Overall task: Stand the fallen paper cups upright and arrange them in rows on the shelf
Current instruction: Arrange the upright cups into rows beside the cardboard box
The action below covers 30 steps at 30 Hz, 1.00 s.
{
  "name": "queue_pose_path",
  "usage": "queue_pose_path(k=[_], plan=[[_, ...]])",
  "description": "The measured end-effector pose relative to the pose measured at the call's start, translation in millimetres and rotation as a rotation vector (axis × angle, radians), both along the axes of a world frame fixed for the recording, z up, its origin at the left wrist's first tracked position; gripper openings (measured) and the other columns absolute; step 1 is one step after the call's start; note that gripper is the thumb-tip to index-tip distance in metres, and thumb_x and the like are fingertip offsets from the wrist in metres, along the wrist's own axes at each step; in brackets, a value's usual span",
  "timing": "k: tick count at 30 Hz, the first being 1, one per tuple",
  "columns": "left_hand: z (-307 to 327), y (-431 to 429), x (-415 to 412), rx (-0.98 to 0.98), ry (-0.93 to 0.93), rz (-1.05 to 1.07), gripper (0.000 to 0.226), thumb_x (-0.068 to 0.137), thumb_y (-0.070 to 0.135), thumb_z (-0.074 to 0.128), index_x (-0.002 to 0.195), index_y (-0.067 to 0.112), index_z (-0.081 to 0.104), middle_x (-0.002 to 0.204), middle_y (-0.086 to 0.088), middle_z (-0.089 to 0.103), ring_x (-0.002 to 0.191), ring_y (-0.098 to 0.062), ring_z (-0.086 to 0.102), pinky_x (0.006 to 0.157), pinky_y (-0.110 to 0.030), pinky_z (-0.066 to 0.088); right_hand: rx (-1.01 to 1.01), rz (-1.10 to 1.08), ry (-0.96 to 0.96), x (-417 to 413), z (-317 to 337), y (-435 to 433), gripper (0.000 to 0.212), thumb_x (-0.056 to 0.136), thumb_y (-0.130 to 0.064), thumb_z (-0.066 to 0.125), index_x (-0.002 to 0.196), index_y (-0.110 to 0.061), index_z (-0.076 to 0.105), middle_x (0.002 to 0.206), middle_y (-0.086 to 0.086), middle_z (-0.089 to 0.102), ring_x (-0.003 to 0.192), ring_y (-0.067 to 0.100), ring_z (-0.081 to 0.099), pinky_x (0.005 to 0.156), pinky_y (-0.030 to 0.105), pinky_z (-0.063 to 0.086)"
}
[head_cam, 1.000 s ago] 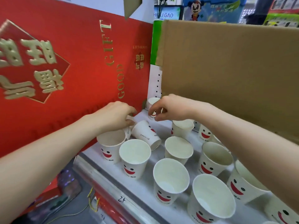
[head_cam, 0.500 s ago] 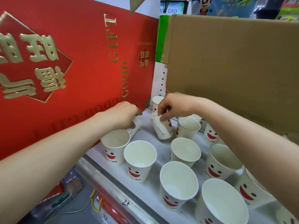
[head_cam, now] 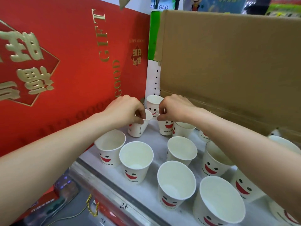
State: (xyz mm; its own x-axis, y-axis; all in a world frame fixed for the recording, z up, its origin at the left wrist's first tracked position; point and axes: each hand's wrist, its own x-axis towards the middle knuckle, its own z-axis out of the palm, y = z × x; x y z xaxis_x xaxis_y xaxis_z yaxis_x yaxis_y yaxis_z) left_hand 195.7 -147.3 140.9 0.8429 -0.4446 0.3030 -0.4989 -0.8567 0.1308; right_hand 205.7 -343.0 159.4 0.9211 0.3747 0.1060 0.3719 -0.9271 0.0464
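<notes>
Right forearm (head_cam: 244, 144) hides several cups (head_cam: 203, 136).

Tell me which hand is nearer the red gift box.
Left. The left hand pinches a cup right beside the red gift box; the right hand grips another cup farther right.

Both bare forearms reach forward and converge, the left hand (head_cam: 125, 110) and the right hand (head_cam: 175, 107) near each other, knuckles up, fingers curled down in pinches.

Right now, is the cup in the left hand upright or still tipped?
Nearly upright, slightly tilted. The left hand pinches the rim of the cup; its mouth faces up and its base sits low by the shelf.
</notes>
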Motion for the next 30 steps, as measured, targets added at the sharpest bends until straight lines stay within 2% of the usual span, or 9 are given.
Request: queue_pose_path(k=[3,7,10,13,16,20,24,26,30], plan=[[0,-1,-3,-0.042,0.09,-0.03,0.018,0.066,0.036,0.081,0.082,0.034,0.073,0.073,0.016,0.069,0.076,-0.005,0.065,0.067,-0.027,0.05,-0.005,-0.019,0.037,-6,6,-7,0.023,0.082,-0.045,0.069,0.082,-0.022,0.072,0.084,0.003,0.066,0.077,0.024,0.06,0.059,0.029,0.044],[3,-3,-9,-0.033,0.182,-0.094,0.018,0.068,0.039,0.08,0.085,0.034,0.075,0.076,0.019,0.071,0.076,0.004,0.064,0.072,-0.025,0.051,-0.017,-0.031,0.104,-12,12,-17,0.027,0.083,-0.046,0.068,0.081,-0.02,0.074,0.079,0.004,0.067,0.076,0.026,0.062,0.062,0.031,0.048],[11,2,-15,-0.074,0.151,-0.11,0.018,0.077,0.046,0.072,0.091,0.036,0.074,0.084,0.02,0.072,0.081,0.004,0.063,0.074,-0.025,0.051,-0.009,-0.042,0.118,-15,17,-19,0.029,0.083,-0.05,0.066,0.083,-0.021,0.074,0.079,0.001,0.069,0.078,0.024,0.063,0.068,0.033,0.052],[24,16,-27,-0.121,0.065,-0.082,0.023,0.082,0.052,0.064,0.099,0.038,0.071,0.093,0.021,0.071,0.091,0.001,0.063,0.081,-0.027,0.049,0.044,0.047,0.025,-19,25,-18,0.018,0.084,-0.044,0.068,0.093,-0.03,0.074,0.084,-0.007,0.069,0.083,0.019,0.063,0.074,0.034,0.054],[33,37,-46,-0.125,0.107,-0.091,0.043,0.076,0.061,0.064,0.111,0.037,0.067,0.106,0.021,0.067,0.101,0.001,0.058,0.09,-0.029,0.048,0.032,0.239,0.011,-22,29,-8,0.02,0.083,-0.032,0.072,0.103,-0.031,0.072,0.094,-0.01,0.069,0.089,0.017,0.059,0.08,0.036,0.051],[31,58,-69,-0.051,0.23,-0.129,0.079,0.061,0.078,0.061,0.127,0.035,0.056,0.124,0.022,0.055,0.115,0.005,0.049,0.101,-0.023,0.04,-0.098,0.405,0.039,-20,13,16,0.033,0.078,-0.037,0.075,0.11,-0.033,0.07,0.106,-0.004,0.065,0.099,0.02,0.05,0.083,0.038,0.046],[19,73,-80,0.031,0.319,-0.15,0.083,0.063,0.067,0.07,0.136,0.036,0.047,0.135,0.022,0.046,0.123,0.007,0.041,0.105,-0.015,0.03,-0.232,0.419,-0.058,-13,0,30,0.013,0.082,-0.028,0.069,0.093,-0.025,0.073,0.094,-0.003,0.068,0.097,0.02,0.049,0.078,0.04,0.048],[14,79,-81,0.05,0.324,-0.145,0.082,0.065,0.059,0.074,0.138,0.036,0.045,0.138,0.022,0.044,0.124,0.007,0.04,0.106,-0.014,0.029,-0.22,0.374,-0.06,-5,-2,29,0.008,0.081,-0.022,0.068,0.088,-0.022,0.072,0.086,0.001,0.065,0.094,0.022,0.05,0.072,0.041,0.05],[2,83,-79,-0.01,0.309,-0.137,0.069,0.07,0.05,0.077,0.132,0.034,0.052,0.131,0.021,0.05,0.12,0.003,0.046,0.105,-0.026,0.037,-0.161,0.315,-0.014,9,-5,25,0.012,0.082,-0.022,0.07,0.078,-0.032,0.067,0.075,-0.006,0.048,0.087,0.027,0.055,0.063,0.036,0.045]])
